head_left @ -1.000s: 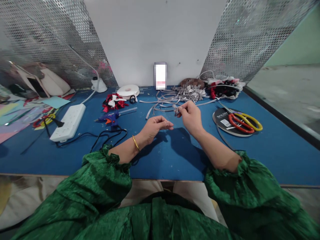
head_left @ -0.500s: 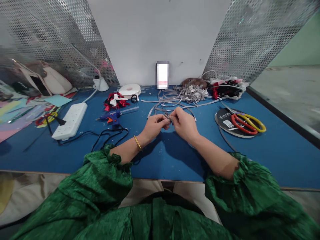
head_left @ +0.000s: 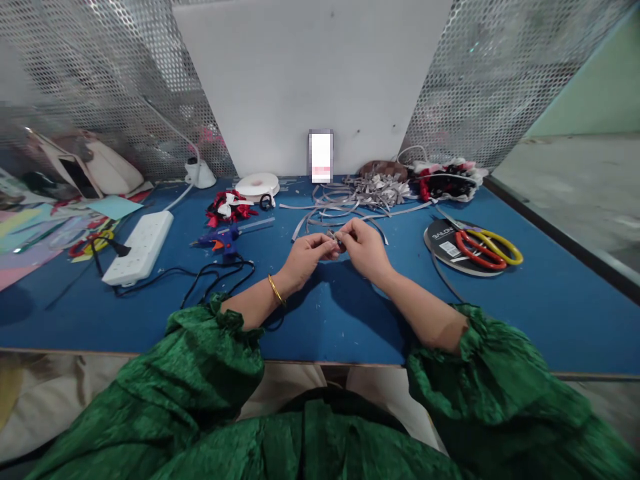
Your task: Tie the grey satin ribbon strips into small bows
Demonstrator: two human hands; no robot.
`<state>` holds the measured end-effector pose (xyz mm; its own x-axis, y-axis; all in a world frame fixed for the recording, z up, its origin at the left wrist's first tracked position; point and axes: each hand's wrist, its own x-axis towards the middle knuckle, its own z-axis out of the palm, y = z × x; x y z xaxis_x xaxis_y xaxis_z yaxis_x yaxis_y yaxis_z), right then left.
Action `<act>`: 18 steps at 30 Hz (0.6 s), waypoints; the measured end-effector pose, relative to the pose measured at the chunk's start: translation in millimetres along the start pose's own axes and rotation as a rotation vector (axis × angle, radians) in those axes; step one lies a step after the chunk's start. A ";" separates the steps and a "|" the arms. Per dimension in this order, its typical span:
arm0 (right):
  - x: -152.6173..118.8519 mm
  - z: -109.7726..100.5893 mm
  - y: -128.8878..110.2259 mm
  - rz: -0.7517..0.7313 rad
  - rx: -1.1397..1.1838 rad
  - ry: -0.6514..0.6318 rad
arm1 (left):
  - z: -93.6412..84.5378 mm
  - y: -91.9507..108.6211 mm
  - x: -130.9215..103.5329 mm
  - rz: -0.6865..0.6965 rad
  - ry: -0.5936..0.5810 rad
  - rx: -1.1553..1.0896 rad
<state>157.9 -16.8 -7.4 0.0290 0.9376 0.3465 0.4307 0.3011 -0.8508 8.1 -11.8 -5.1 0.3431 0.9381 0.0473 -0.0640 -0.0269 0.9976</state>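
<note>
My left hand (head_left: 311,255) and my right hand (head_left: 365,247) meet over the middle of the blue table. Between their fingertips they pinch a small piece of grey ribbon (head_left: 335,237), mostly covered by the fingers. Just beyond the hands lie long loose grey ribbons (head_left: 327,208). A pile of short grey ribbon pieces (head_left: 384,192) sits behind them to the right. Scissors (head_left: 487,247) with red and yellow handles rest on a black ribbon spool (head_left: 443,235) to the right of my right hand.
To the left are a blue glue gun (head_left: 223,240) with its black cable, a white power strip (head_left: 140,248) and red and black bows (head_left: 233,207). A white ribbon spool (head_left: 257,185) lies farther back. A lit phone (head_left: 321,157) leans on the white board. Bagged bows (head_left: 450,180) lie at the back right.
Both hands stay together with the ribbon piece pinched; the fingers have shifted slightly around it. The whole view has moved a little, with the table things otherwise unchanged.
</note>
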 end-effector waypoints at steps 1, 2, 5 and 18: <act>-0.3 -2.1 -1.1 -0.045 -0.044 0.006 | -1.0 0.6 0.4 -0.029 0.024 -0.006; -0.9 -4.1 -2.5 -0.081 -0.086 0.009 | -2.0 1.2 0.9 -0.050 0.054 -0.007; -2.6 -7.4 -6.9 -0.165 -0.154 0.010 | -4.0 2.1 2.6 -0.053 0.137 -0.010; -5.2 -8.2 -9.8 -0.375 -0.268 0.028 | -3.7 4.1 1.6 -0.391 0.052 -0.390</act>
<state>161.0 -26.0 2.4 -0.1505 0.7659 0.6250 0.6344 0.5597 -0.5332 4.8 -9.2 -1.2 0.3651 0.8685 -0.3353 -0.2863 0.4474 0.8473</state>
